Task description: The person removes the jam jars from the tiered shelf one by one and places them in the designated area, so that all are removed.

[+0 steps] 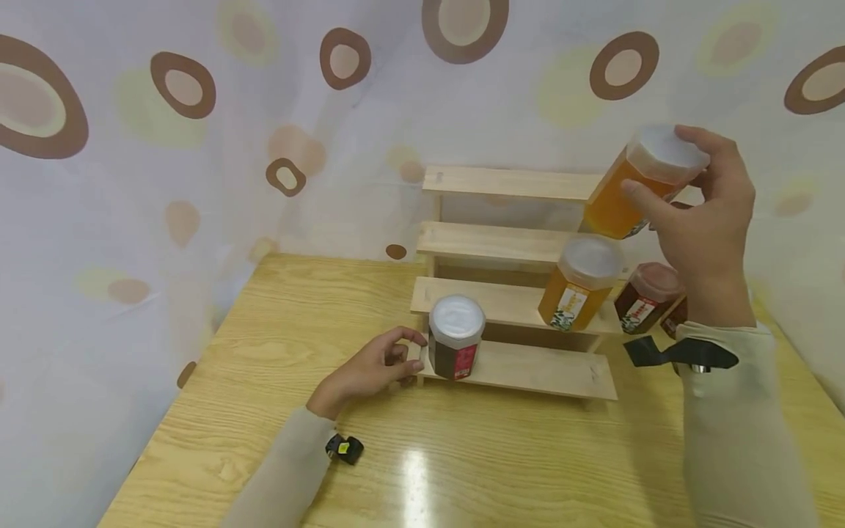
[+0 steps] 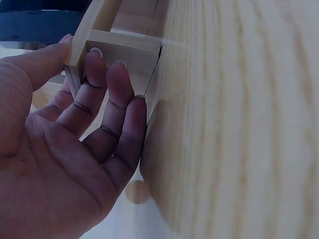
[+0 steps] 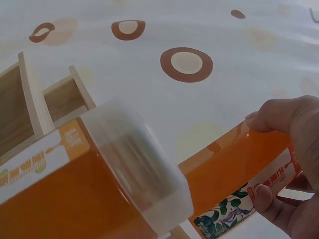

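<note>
A spotted backdrop (image 1: 396,103) hangs behind a wooden table (image 1: 264,330), on which stands a four-step wooden rack (image 1: 528,367). Above the rack's far right end, a person's right hand (image 1: 716,213) grips a lidded amber jar (image 1: 610,202), thumb on one side and fingers curled round the other; the jar tilts, clear of the steps. At the near left, the left hand (image 1: 370,370) pinches the end of the lowest step, its thumb against the board and its fingers bent beneath.

A second amber jar (image 1: 574,286) stands toward the right on the next step up. A black jar (image 1: 452,345) stands upright at the left end of the lowest step, just beside the left hand. A red jar (image 1: 650,297) sits right of the rack, and a dark jar (image 1: 675,319) beside it is partly hidden by the right wrist. Black straps circle the left wrist (image 1: 345,449) and right wrist (image 1: 693,353).
</note>
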`<state>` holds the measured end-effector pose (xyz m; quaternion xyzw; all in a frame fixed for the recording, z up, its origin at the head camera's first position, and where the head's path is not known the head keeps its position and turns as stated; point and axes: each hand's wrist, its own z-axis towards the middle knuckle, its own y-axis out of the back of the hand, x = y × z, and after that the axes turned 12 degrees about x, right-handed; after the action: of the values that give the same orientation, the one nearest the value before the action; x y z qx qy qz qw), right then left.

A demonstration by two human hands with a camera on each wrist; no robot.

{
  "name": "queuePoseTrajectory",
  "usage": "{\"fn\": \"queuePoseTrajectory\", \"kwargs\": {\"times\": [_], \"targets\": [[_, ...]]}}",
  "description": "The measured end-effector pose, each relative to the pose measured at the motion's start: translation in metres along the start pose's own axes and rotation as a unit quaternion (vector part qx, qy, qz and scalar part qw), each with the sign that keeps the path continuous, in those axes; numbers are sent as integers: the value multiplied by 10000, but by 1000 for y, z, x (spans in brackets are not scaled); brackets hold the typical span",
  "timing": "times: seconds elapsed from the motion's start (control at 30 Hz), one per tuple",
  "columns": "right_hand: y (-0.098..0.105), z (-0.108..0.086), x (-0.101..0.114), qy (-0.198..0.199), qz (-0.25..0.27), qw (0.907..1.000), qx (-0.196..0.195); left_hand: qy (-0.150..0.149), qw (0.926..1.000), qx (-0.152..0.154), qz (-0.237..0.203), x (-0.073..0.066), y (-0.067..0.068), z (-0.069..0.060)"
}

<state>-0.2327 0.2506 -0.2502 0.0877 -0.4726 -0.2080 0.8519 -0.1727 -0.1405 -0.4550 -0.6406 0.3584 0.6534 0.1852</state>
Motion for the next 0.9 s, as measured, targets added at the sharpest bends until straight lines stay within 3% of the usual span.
{"fn": "queuePoseTrajectory", "kwargs": {"times": [0.2, 0.43, 0.53, 0.9], "targets": [[12, -4, -4, -97, -104, 9996, -241, -10, 10000, -6, -18, -1, 0, 0], [30, -16, -10, -697, -440, 9960, -332, -2, 10000, 7, -87, -1, -1, -1], [35, -24, -18, -735, -579, 9948, -390, 11, 10000, 9, -95, -2, -1, -1], [45, -56, -50, -905, -622, 9938, -151, 46, 10000, -11, 8, -3, -1, -1]]}}
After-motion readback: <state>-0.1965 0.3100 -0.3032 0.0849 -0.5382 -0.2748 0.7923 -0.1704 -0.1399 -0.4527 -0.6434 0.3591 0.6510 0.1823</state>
